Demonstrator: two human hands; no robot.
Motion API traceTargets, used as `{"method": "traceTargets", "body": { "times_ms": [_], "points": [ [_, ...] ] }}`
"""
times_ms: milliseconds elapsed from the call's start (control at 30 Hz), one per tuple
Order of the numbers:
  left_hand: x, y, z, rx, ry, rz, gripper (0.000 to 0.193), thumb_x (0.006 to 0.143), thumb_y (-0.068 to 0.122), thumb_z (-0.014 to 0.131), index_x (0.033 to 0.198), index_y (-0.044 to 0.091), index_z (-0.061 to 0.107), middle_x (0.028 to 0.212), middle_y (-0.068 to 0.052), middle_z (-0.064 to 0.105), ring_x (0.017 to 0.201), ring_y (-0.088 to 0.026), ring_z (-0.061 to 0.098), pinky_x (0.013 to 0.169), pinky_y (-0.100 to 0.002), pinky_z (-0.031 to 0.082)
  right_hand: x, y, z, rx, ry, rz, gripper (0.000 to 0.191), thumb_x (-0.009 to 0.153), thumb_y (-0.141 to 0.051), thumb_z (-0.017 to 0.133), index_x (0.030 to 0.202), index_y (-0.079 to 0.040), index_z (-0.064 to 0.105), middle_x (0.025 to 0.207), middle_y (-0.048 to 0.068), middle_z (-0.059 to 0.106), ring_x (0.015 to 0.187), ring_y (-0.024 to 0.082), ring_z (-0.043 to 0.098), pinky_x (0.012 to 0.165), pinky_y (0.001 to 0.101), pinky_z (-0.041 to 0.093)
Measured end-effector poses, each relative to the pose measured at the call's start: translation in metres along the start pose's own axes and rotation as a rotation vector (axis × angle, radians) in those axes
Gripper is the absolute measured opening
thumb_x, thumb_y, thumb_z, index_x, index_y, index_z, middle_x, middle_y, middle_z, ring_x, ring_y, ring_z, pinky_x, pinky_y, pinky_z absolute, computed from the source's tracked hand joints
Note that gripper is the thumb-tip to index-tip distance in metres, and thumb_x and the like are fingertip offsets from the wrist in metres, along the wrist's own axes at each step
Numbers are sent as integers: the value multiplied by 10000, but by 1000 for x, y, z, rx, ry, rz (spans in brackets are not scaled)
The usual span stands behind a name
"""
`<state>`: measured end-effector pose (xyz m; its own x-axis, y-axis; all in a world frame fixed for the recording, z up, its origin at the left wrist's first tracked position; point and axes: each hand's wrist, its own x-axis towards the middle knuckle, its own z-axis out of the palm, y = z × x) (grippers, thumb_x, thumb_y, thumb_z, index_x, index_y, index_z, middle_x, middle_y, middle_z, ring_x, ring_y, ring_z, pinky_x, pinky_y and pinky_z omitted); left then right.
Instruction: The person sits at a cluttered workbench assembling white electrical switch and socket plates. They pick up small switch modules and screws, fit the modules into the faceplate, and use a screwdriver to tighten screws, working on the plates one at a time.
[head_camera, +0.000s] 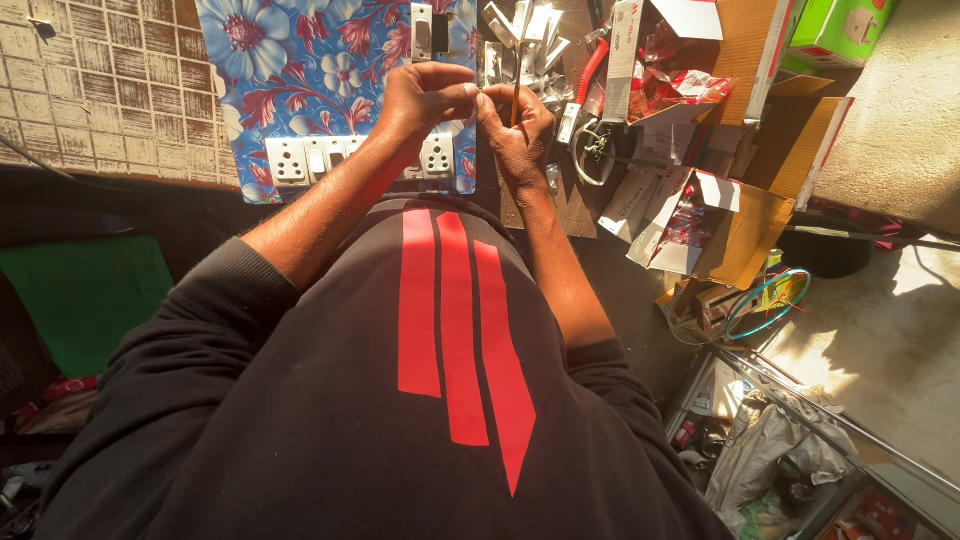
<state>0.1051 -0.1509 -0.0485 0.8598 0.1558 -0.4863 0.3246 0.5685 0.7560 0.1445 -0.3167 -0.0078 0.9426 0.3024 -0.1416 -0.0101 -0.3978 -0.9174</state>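
My left hand and my right hand meet above a blue flowered board. The right hand grips a thin orange-handled screwdriver held upright. The left hand's fingers pinch a small part at the screwdriver's side; the part is too hidden to name. On the board lies a white strip of sockets and switches, partly under my left wrist. A single white switch lies further up the board.
Several open cardboard boxes with red-and-white packets lie to the right. Red-handled pliers and loose metal pieces sit beyond my hands. A coil of coloured wire and a wire basket are at lower right. A green box is far right.
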Motion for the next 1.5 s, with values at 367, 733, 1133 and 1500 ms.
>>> {"method": "traceTargets", "body": {
  "times_ms": [367,733,1133,1500],
  "points": [
    [10,20,-4,545,-37,59,320,1083,229,599,864,-1,627,649,-41,635,534,-129,642,482,-307,504,11,-3,0,125,-112,-78,95,973,-93,743,1022,-13,726,891,4,712,791,72,706,713,236,568],
    [31,44,-19,961,226,542,255,990,238,744,841,34,778,652,-73,713,559,-172,706,498,-344,533,10,6,4,173,-94,15,133,960,-130,767,1043,-28,747,897,0,735,781,63,703,707,229,579],
    [-2,11,-29,-341,80,-87,344,1017,324,588,1089,18,726,923,-111,770,832,-188,773,762,-350,652,34,-38,17,-149,-237,-281,165,952,-201,828,1051,-73,797,880,32,675,779,116,601,688,300,485],
    [-36,13,-17,-196,-166,-66,285,962,233,733,1125,-1,741,1012,-86,777,935,-154,757,891,-330,627,-1,-39,2,58,-212,-165,179,1003,-111,742,1157,-26,772,1001,40,725,952,121,704,848,267,561]
  ]
}}
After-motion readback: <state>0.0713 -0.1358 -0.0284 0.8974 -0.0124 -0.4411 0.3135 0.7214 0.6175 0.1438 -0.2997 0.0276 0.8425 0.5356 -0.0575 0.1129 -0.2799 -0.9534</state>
